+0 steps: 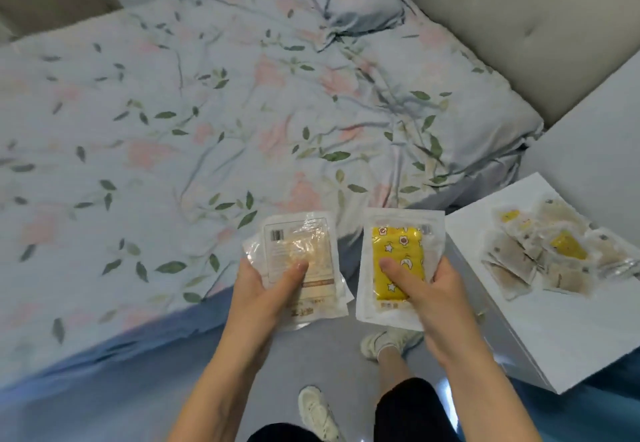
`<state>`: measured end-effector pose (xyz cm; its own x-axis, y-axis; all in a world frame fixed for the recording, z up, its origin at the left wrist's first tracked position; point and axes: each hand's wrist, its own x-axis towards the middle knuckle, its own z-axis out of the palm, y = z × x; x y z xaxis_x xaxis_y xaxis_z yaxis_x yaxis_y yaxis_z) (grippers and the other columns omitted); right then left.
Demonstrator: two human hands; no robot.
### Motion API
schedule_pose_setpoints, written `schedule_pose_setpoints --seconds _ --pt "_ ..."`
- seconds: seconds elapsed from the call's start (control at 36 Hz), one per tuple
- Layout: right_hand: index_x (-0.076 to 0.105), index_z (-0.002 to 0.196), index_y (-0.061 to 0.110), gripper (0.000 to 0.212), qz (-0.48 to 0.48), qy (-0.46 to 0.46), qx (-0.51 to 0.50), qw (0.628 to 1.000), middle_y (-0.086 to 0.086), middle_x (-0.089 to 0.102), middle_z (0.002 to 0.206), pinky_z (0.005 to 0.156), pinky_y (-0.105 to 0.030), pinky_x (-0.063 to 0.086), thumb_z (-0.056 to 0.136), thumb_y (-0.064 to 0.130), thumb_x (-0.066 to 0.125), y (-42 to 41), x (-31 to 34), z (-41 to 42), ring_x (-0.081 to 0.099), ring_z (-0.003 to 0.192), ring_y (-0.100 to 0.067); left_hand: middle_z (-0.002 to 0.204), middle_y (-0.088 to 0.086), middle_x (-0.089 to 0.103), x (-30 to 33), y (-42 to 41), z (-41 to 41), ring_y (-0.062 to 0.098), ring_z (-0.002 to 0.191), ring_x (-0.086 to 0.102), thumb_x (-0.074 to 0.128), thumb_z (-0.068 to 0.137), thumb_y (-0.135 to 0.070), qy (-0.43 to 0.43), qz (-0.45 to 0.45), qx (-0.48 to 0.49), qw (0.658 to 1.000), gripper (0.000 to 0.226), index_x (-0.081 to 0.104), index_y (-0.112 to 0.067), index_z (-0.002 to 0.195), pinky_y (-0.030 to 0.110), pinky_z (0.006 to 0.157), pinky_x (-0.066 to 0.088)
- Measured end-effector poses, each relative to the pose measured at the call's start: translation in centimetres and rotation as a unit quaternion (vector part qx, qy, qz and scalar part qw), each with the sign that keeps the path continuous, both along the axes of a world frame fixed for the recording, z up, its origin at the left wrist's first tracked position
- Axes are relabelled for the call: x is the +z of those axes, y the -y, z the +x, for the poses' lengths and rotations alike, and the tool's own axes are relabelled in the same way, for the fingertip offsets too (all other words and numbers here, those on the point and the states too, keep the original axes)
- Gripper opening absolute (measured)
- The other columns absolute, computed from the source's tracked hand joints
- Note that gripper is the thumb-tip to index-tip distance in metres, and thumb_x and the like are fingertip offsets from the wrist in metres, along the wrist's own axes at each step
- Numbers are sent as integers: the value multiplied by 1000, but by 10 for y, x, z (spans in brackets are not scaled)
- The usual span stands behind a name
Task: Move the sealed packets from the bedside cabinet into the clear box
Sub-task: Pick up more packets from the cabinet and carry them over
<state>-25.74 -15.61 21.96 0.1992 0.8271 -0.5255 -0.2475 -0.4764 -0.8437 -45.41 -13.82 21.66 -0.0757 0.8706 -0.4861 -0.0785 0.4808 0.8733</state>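
Observation:
My left hand [266, 289] grips a small stack of clear sealed packets with beige contents [298, 247], thumb pressed on top. My right hand [429, 289] holds a clear sealed packet with a yellow star-patterned pad inside [394, 251], thumb on its face. Both are held over the floor between the bed and the white bedside cabinet [540, 331]. On the cabinet top at the right lies a loose pile of several more sealed packets [550, 251], beige and yellow. No clear box shows in this view.
A bed with a floral duvet [194, 123] fills the left and centre, with a pillow [349, 2] at the back. A grey padded headboard [519, 22] stands at the upper right. My feet in white shoes [317, 414] stand on the blue-grey floor.

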Motion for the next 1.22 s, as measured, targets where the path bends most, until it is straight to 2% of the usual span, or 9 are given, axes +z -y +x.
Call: schedule_pose_setpoints --seconds 0.08,0.28,0.36,0.42,0.53,0.61,0.92,1.11,1.22 --pt "63 111 17 57 8 -7 54 998 -1 75 96 75 -36 59 58 29 78 14 26 -62 72 87 -18 98 8 74 33 40 -64 24 87 72 65 84 -10 -8 14 71 997 34 55 -11 117 31 64 58" --pt "63 102 15 34 46 -1 199 979 -3 75 91 65 -26 59 71 11 77 30 75 -173 73 79 -17 100 5 73 81 112 -169 22 88 72 66 85 -11 -34 40 220 974 30 57 -17 113 33 65 58" --pt "62 104 14 36 60 -3 248 967 -1 76 89 63 -24 58 72 9 76 31 93 -212 73 79 -16 95 3 74 96 132 -199 19 84 73 66 85 -9 -38 56 271 960 28 59 -16 111 26 59 56" --pt "62 105 13 39 73 -2 282 957 -1 76 89 64 -25 58 70 11 77 32 102 -239 73 81 -18 97 4 74 104 142 -219 19 86 72 66 85 -9 -34 62 299 952 28 59 -16 112 27 61 58" --pt "62 104 13 35 78 -15 331 940 -2 76 90 64 -25 57 72 9 75 28 113 -289 73 81 -18 102 3 73 113 152 -255 20 93 71 66 85 -10 -35 76 345 935 31 58 -15 115 33 73 59" --pt "62 106 14 38 76 -12 362 929 -3 75 92 66 -28 59 71 10 76 17 115 -323 73 84 -20 101 1 73 116 150 -279 17 92 71 66 84 -9 -20 86 384 919 31 57 -17 113 29 71 59" --pt "63 100 19 30 76 -12 476 876 3 76 84 58 -20 57 75 9 75 -50 123 -451 73 75 -15 100 -2 74 133 119 -388 17 91 72 67 84 -10 -25 95 490 866 33 59 -21 114 28 69 59" --pt "64 104 19 35 77 -3 536 841 0 75 92 73 -36 57 72 17 76 -61 126 -551 73 82 -20 99 -4 74 139 138 -463 13 89 72 67 84 -9 -41 88 583 807 36 58 -20 117 25 66 58" --pt "65 100 23 29 86 -9 570 817 2 75 90 70 -33 56 74 18 75 -43 128 -616 72 81 -19 94 -9 74 138 171 -511 10 87 71 66 85 -12 -48 84 616 781 30 59 -26 111 24 65 56"
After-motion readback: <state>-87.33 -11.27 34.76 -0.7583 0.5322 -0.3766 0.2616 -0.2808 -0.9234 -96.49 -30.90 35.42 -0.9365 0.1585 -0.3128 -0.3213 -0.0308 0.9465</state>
